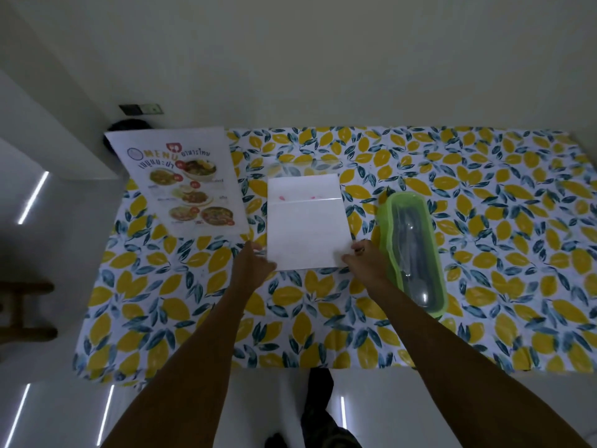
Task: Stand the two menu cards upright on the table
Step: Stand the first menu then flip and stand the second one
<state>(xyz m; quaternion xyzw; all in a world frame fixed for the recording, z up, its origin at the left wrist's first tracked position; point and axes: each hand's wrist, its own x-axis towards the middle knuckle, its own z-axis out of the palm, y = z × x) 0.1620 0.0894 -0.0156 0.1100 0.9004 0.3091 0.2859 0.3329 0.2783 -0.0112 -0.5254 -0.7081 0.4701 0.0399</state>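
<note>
Glossy printed menu (181, 185); blank card (307, 227) of smooth paper; shiny green plastic box (416, 247); patterned cloth (484, 221).

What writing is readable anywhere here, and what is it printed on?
"MENU": orange capitals at the top of the printed menu card on the left.
Thai script beside and below that word: readable as script, too blurred to quote reliably.
Small captions and red tags by the dish photos: too small to read.
The white card held by both hands: faint pink marks only, no legible text.
</note>
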